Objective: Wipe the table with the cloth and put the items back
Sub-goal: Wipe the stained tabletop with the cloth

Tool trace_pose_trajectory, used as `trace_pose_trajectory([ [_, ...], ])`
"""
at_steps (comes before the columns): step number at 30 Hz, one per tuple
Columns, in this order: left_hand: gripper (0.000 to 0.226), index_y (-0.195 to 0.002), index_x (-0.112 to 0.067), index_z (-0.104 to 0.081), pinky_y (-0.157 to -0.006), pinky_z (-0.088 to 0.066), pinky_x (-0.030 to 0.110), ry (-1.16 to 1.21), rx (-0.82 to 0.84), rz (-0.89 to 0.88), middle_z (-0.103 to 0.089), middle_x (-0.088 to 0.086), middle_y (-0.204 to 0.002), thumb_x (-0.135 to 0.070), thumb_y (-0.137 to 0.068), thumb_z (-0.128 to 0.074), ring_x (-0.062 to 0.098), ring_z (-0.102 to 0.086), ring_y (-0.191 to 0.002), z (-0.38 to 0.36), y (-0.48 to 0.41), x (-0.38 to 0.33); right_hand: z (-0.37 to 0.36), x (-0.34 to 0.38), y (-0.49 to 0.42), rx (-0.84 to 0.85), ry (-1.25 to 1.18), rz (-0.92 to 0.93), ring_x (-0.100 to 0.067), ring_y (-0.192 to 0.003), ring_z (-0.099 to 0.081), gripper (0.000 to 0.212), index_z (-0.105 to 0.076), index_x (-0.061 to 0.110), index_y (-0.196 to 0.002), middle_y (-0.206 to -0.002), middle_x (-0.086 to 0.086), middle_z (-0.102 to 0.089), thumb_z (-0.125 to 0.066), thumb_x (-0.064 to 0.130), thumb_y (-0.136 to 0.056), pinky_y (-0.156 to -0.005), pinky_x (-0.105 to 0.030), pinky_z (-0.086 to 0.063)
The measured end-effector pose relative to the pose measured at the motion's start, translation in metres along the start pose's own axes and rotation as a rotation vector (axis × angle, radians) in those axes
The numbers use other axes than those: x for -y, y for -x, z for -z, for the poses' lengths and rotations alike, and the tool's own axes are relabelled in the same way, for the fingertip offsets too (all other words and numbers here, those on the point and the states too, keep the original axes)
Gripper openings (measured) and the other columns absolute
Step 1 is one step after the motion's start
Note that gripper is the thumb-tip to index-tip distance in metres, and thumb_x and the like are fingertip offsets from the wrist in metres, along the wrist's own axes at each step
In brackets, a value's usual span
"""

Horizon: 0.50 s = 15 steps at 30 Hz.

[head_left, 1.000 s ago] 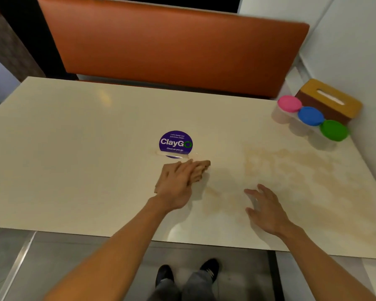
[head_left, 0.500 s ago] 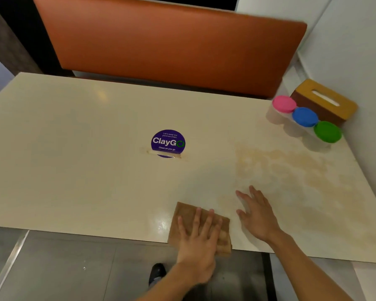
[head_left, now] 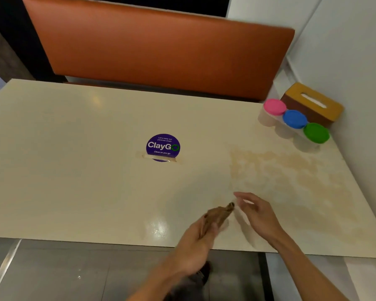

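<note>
While left hand (head_left: 195, 242) grips cloth (head_left: 219, 215), stains (head_left: 291, 170), tubs (head_left: 294, 119), likely tissue box (head_left: 313, 103) beyond.

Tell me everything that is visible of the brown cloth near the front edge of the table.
The brown cloth looks like soft fabric, gathered into a bunched, long shape. The left hand grips its near end. Its far tip points toward the open right hand and is very close to it; the blur hides whether they touch. The cloth is over the cream table near the front edge; whether it rests on the surface cannot be told.
</note>
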<state>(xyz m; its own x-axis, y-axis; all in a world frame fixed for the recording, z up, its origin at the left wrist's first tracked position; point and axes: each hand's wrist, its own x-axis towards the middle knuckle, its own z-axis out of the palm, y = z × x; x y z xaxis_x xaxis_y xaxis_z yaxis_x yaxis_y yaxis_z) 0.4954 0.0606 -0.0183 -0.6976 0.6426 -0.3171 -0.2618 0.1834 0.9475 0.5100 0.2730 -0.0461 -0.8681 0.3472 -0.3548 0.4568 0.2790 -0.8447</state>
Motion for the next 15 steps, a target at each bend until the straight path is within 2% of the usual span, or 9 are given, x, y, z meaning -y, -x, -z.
trace_pose_trajectory([
  [2, 0.025, -0.107, -0.045, -0.068, -0.083, -0.049, 0.011, 0.121, -0.025, 0.088, -0.071, -0.023, -0.106, -0.033, -0.101, -0.046, -0.002, -0.065, -0.101, 0.014, -0.013, -0.018, -0.004, 0.018, 0.009, 0.128, -0.26, -0.083, -0.02, -0.103, -0.069, 0.038, -0.074, 0.03, -0.104, -0.112, 0.002, -0.072, -0.051, 0.057, -0.089, -0.086, -0.032, -0.054],
  [4, 0.021, -0.095, -0.042, -0.074, -0.072, -0.054, 0.016, 0.235, -0.024, 0.149, -0.075, -0.013, -0.099, -0.041, -0.093, -0.054, 0.006, -0.071, -0.093, 0.023, -0.026, -0.029, -0.012, 0.032, 0.015, 0.249, -0.35, -0.082, -0.024, -0.103, -0.068, 0.048, -0.071, 0.023, -0.109, -0.113, -0.004, -0.071, -0.049, 0.061, -0.09, -0.085, -0.036, -0.056],
  [6, 0.027, -0.104, -0.031, -0.073, -0.075, -0.058, 0.026, 0.332, -0.033, 0.188, -0.075, -0.003, -0.105, -0.046, -0.086, -0.061, 0.015, -0.071, -0.098, 0.026, -0.044, -0.036, -0.013, 0.043, 0.016, 0.259, -0.4, -0.057, -0.024, -0.106, -0.067, 0.046, -0.068, 0.021, -0.113, -0.115, -0.006, -0.07, -0.06, 0.057, -0.085, -0.084, -0.033, -0.055],
  [8, 0.042, -0.117, -0.026, -0.065, -0.082, -0.058, 0.032, 0.37, -0.02, 0.207, -0.074, -0.001, -0.111, -0.05, -0.082, -0.065, 0.018, -0.07, -0.103, 0.027, -0.06, -0.04, -0.009, 0.051, 0.012, 0.253, -0.477, -0.081, -0.029, -0.105, -0.068, 0.048, -0.067, 0.019, -0.115, -0.115, -0.011, -0.07, -0.074, 0.049, -0.078, -0.083, -0.035, -0.057],
  [12, 0.043, -0.113, -0.031, -0.065, -0.079, -0.057, 0.026, 0.306, 0.034, 0.204, -0.074, -0.005, -0.11, -0.058, -0.08, -0.065, 0.014, -0.069, -0.104, 0.022, -0.089, -0.045, 0.005, 0.061, -0.004, 0.338, -0.564, -0.158, -0.035, -0.105, -0.067, 0.04, -0.07, 0.016, -0.112, -0.114, -0.017, -0.07, -0.077, 0.036, -0.079, -0.084, -0.041, -0.057],
  [15, 0.041, -0.11, -0.035, -0.067, -0.077, -0.055, 0.018, 0.223, 0.044, 0.155, -0.073, -0.012, -0.109, -0.062, -0.08, -0.062, 0.006, -0.069, -0.102, 0.018, -0.112, -0.05, 0.013, 0.065, -0.018, 0.314, -0.643, -0.212, -0.032, -0.106, -0.068, 0.03, -0.073, 0.015, -0.109, -0.114, -0.016, -0.071, -0.072, 0.031, -0.083, -0.086, -0.042, -0.056],
])
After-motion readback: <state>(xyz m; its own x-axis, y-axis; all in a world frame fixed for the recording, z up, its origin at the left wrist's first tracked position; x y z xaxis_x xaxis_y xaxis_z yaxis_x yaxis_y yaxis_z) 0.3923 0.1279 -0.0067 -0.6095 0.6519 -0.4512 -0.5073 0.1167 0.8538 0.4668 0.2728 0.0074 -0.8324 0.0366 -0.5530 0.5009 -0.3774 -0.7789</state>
